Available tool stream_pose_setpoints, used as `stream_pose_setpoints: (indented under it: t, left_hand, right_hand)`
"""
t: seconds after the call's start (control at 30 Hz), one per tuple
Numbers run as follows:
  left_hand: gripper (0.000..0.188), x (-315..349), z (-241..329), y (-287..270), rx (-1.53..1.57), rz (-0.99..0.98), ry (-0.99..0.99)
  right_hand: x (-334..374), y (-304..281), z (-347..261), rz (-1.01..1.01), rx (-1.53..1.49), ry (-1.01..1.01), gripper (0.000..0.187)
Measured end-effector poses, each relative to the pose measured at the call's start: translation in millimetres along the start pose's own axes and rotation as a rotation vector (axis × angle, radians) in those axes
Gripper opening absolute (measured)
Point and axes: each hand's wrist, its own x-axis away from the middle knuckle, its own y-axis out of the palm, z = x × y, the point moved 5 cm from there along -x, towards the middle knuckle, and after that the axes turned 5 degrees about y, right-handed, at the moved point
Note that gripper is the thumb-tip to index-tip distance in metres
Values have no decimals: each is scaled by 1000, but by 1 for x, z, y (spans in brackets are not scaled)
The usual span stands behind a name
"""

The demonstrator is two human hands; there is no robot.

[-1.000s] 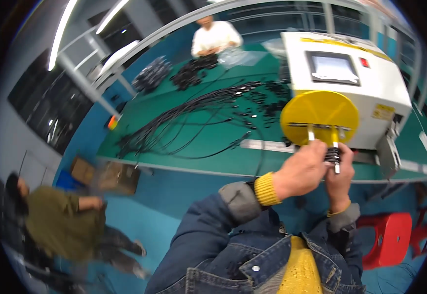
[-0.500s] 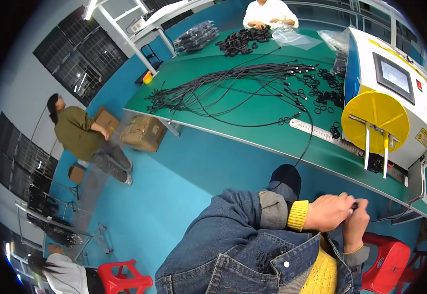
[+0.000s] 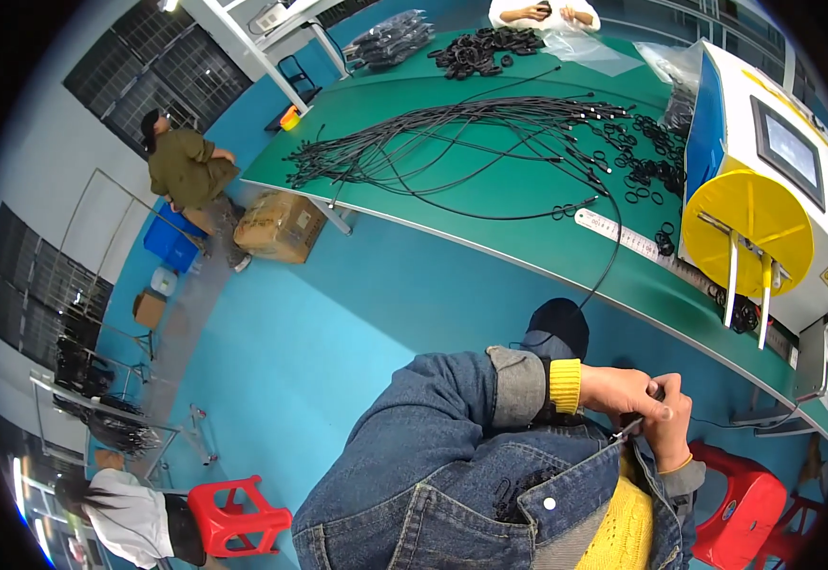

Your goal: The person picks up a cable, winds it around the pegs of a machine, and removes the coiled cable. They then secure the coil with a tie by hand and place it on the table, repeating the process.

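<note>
My left hand [image 3: 620,390], below a yellow knit cuff, is closed with its fingertips meeting my right hand [image 3: 670,425] over my lap. The right hand is also closed, fingers curled upward. Between them is a small black piece [image 3: 659,392], mostly covered by the fingers. A thin dark length with a pale tip [image 3: 626,429] sticks out below the hands; it looks like a cable end. One black cable [image 3: 613,249] drops from the green table over its edge toward my knee. Another thin black line [image 3: 732,426] runs off to the right of my right hand.
On the green table [image 3: 490,242] lie a bundle of black cables [image 3: 414,142], loose black rings [image 3: 656,171], a steel ruler [image 3: 623,233] and a white machine with a yellow disc [image 3: 746,228]. A red stool [image 3: 742,508] stands at right. Co-workers are at the far side and left.
Both hands have shifted slightly left and down, and the thin pale-tipped end now shows below them. The standing co-worker at left has moved toward the cardboard boxes, exposing a blue bin.
</note>
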Motion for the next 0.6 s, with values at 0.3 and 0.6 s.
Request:
stream_pose_setpoints:
  t: [0.3,0.6]
  left_hand:
    - [28,-4,-16,-12,-219,121,-314]
    - [31,-20,-25,-11,-810,0,297]
  right_hand:
    - [1,9,8,-114,271,-58,15]
    - [7,4,0,-193,274,23,11]
